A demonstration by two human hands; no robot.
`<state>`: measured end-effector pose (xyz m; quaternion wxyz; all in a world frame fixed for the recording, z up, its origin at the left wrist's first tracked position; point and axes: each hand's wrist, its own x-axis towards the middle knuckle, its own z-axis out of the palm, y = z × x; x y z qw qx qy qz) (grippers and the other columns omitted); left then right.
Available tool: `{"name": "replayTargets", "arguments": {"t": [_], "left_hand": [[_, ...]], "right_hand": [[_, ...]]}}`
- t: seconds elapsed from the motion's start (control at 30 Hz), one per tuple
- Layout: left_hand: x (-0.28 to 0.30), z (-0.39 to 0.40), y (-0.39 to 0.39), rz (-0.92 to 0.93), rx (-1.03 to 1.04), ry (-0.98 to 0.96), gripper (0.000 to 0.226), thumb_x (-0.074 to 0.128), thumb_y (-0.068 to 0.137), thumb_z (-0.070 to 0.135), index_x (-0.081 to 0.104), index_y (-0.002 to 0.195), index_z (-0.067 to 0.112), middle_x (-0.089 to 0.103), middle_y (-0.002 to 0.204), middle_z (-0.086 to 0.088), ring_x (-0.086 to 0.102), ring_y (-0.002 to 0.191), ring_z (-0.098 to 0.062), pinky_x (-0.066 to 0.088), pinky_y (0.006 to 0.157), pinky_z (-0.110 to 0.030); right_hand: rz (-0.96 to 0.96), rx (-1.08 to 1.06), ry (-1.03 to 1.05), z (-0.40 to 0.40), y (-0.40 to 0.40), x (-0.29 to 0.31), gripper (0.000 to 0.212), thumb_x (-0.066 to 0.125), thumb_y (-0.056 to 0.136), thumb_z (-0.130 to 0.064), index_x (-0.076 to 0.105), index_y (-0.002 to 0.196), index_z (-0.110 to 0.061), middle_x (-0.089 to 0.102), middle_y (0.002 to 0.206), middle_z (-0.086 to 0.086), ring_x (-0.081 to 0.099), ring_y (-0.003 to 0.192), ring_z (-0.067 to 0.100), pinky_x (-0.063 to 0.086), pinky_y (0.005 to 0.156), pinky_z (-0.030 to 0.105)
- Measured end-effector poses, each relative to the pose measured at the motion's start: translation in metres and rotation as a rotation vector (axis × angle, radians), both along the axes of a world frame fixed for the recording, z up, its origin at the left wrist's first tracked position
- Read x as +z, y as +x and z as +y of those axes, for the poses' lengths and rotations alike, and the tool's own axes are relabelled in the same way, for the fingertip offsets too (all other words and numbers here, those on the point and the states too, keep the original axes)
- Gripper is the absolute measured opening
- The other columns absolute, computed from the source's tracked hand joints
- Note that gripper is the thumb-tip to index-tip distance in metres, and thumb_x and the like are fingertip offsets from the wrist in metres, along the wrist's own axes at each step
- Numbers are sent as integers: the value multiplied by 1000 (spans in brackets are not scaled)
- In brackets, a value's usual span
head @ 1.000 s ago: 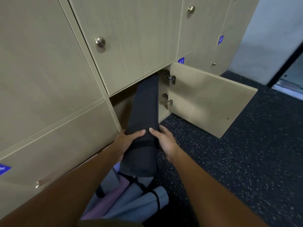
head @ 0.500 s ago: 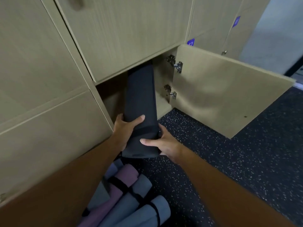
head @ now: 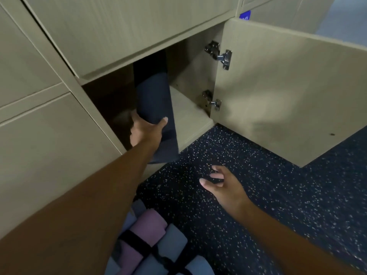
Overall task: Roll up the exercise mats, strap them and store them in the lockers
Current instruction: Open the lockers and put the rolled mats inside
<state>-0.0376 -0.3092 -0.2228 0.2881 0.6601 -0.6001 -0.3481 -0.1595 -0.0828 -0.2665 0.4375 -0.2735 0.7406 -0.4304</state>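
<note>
Storage under way: the left hand point(head: 146, 132) grips the strapped dark rolled mat point(head: 154, 100), most of it inside the open bottom locker point(head: 190, 114), the right hand point(head: 224, 185) free, fingers apparently relaxed; bundled mats point(head: 151, 247) on the near floor await.

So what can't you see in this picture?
All in the head view:
- Dark mat: its far end is hidden behind the upper door and in locker shadow.
- Left hand: its fingers are behind the mat.
- Bundle: cut off by the bottom edge and the left arm.
- Blue label: too small to read.
</note>
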Motion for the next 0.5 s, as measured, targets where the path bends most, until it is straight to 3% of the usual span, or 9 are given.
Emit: {"name": "replayTargets", "arguments": {"t": [0.17, 0.37, 0.5], "left_hand": [[-13, -24, 9, 11, 9, -52, 92, 82, 83, 43, 27, 155, 27, 49, 150, -13, 56, 129, -38, 53, 98, -50], [-31, -49, 7, 3, -7, -110, 98, 81, 87, 35, 18, 161, 22, 45, 155, -17, 52, 135, -37, 51, 101, -46], [-49, -61, 10, -153, -66, -121, 104, 78, 89, 40, 8, 162, 17, 41, 153, -23, 51, 133, -43, 49, 101, -51]], "right_hand": [[-27, -21, 47, 7, -8, -27, 55, 77, 90, -31, 50, 138, -31, 59, 124, -12, 61, 102, 2, 46, 71, 15], [-144, -51, 13, -2, 1, -40, 51, 78, 89, -23, 55, 133, -33, 64, 124, -11, 68, 101, 4, 49, 73, 16], [-147, -69, -3, -3, 3, -42, 49, 78, 89, -22, 57, 132, -32, 66, 122, -12, 69, 102, 6, 52, 82, 23]]}}
